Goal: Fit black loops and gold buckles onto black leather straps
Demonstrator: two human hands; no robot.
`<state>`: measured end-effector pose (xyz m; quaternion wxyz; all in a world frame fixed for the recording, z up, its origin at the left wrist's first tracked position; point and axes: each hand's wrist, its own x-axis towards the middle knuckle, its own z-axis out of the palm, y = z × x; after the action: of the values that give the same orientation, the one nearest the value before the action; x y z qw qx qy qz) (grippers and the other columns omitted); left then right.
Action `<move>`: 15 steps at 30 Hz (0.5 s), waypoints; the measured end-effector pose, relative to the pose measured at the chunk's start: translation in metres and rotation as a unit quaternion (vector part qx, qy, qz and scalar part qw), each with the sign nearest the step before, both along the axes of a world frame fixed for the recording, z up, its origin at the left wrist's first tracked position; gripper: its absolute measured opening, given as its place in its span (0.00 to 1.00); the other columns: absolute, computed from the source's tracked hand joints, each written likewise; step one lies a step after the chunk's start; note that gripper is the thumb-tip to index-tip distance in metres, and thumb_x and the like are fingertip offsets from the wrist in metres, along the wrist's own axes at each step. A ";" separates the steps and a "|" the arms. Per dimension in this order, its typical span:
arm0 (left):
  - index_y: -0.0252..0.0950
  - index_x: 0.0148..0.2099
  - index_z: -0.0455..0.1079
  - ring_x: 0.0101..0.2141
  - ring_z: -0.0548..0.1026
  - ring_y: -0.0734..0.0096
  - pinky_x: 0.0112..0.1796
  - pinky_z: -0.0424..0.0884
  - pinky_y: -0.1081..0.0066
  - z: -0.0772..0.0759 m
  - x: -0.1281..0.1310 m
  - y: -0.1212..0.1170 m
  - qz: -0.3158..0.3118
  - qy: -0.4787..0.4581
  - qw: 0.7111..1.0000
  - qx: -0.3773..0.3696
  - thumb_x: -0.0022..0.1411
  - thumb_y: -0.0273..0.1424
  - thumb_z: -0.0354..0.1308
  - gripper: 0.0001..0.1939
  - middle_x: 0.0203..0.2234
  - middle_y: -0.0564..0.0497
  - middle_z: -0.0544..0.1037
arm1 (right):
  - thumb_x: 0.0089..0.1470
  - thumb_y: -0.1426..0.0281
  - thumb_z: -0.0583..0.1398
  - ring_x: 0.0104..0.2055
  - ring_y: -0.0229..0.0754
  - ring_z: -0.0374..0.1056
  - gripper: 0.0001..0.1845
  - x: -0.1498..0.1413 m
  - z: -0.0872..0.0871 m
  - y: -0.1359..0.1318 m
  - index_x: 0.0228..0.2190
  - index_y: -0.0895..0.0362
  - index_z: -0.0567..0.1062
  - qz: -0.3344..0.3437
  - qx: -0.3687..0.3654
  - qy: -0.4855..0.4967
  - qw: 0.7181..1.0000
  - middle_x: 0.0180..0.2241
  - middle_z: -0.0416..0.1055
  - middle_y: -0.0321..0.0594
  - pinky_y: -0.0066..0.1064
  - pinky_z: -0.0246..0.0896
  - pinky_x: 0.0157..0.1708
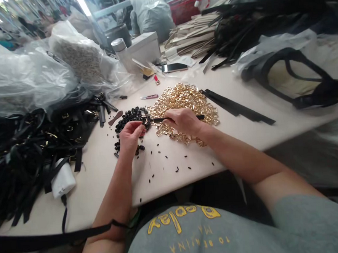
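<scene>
At the left of the frame, black straps with gold-coloured buckles (pixel 30 150) are heaped, too tangled to be counted. Left of centre, one left hand (pixel 130 136) is held against a mound of small black loops (pixel 130 117), likewise uncountable; its fingertips are drawn close, but whether anything is pinched cannot be told. Below, about a dozen tiny black pieces (pixel 185 156) are scattered. At centre, one narrow black strip (pixel 158 120) is gripped by one right hand (pixel 184 120), above countless gold-coloured metal rectangular rings (pixel 181 93). Work on this strip seems in hand; its end must be kept steady and within the left fingertips' reach. Right of centre, apparently two long flat black strips (pixel 239 109) are laid overlapping.
</scene>
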<state>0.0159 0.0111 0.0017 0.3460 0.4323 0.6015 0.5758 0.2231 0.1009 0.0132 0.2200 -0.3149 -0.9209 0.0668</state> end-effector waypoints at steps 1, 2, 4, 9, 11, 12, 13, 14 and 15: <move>0.34 0.38 0.71 0.29 0.75 0.73 0.31 0.71 0.73 0.001 -0.004 0.000 0.002 0.027 1.000 -0.003 0.50 0.38 0.65 0.16 0.28 0.51 0.75 | 0.64 0.63 0.52 0.29 0.38 0.60 0.15 0.001 0.000 0.002 0.32 0.59 0.71 -0.005 -0.003 -0.001 1.000 0.30 0.70 0.40 0.31 0.43 0.28; 0.34 0.37 0.72 0.29 0.74 0.72 0.32 0.71 0.73 0.002 -0.009 0.000 0.004 0.063 0.998 -0.005 0.51 0.39 0.64 0.15 0.28 0.51 0.76 | 0.64 0.63 0.52 0.29 0.38 0.60 0.15 0.002 0.000 0.003 0.32 0.59 0.71 -0.008 -0.005 -0.002 1.000 0.29 0.70 0.40 0.31 0.43 0.28; 0.35 0.37 0.73 0.29 0.74 0.72 0.33 0.70 0.72 0.006 -0.018 -0.003 0.016 0.164 0.986 -0.016 0.52 0.39 0.63 0.14 0.28 0.51 0.76 | 0.63 0.62 0.52 0.29 0.37 0.60 0.15 0.003 0.000 0.004 0.31 0.58 0.71 -0.009 -0.007 -0.004 1.000 0.29 0.69 0.40 0.31 0.42 0.28; 0.37 0.36 0.74 0.28 0.72 0.69 0.32 0.68 0.70 0.021 -0.036 -0.020 -0.028 0.358 0.926 -0.114 0.54 0.39 0.59 0.11 0.26 0.52 0.77 | 0.63 0.62 0.53 0.29 0.38 0.60 0.14 0.002 -0.002 0.004 0.31 0.58 0.71 -0.014 -0.007 -0.007 1.000 0.29 0.70 0.40 0.31 0.42 0.28; 0.38 0.37 0.74 0.29 0.73 0.67 0.32 0.68 0.70 0.025 -0.039 -0.027 -0.117 0.376 0.907 -0.148 0.52 0.39 0.60 0.11 0.28 0.52 0.77 | 0.63 0.62 0.53 0.29 0.38 0.61 0.14 0.002 -0.004 0.004 0.31 0.58 0.71 -0.014 -0.007 -0.009 1.000 0.29 0.70 0.40 0.31 0.41 0.28; 0.39 0.38 0.74 0.30 0.73 0.66 0.33 0.68 0.69 0.026 -0.039 -0.030 -0.158 0.391 0.893 -0.156 0.52 0.38 0.60 0.12 0.30 0.51 0.78 | 0.63 0.62 0.53 0.29 0.38 0.61 0.15 0.001 -0.004 0.004 0.32 0.58 0.72 -0.013 -0.007 -0.009 1.000 0.29 0.70 0.40 0.31 0.41 0.28; 0.39 0.39 0.73 0.33 0.73 0.64 0.35 0.69 0.68 0.026 -0.039 -0.032 -0.189 0.414 0.877 -0.157 0.51 0.37 0.61 0.12 0.32 0.51 0.78 | 0.63 0.62 0.53 0.29 0.38 0.61 0.15 0.001 -0.004 0.004 0.32 0.58 0.72 -0.011 -0.007 -0.009 1.000 0.30 0.70 0.40 0.31 0.41 0.28; 0.39 0.39 0.73 0.35 0.74 0.62 0.37 0.69 0.66 0.026 -0.038 -0.033 -0.209 0.442 0.858 -0.156 0.51 0.36 0.61 0.12 0.34 0.50 0.78 | 0.63 0.61 0.53 0.29 0.38 0.61 0.15 0.001 -0.004 0.004 0.32 0.58 0.72 -0.009 -0.007 -0.009 1.000 0.30 0.70 0.40 0.31 0.42 0.28; 0.40 0.40 0.73 0.37 0.73 0.61 0.39 0.69 0.65 0.025 -0.037 -0.034 -0.219 0.472 0.840 -0.153 0.50 0.35 0.60 0.13 0.35 0.49 0.78 | 0.63 0.61 0.53 0.29 0.38 0.61 0.15 0.001 -0.004 0.003 0.31 0.58 0.72 -0.007 -0.007 -0.009 1.000 0.30 0.70 0.40 0.31 0.42 0.28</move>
<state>-0.0209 -0.0228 0.0270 0.1994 0.7136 0.6623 0.1117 0.2243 0.1043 0.0088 0.2103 -0.3238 -0.9199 0.0693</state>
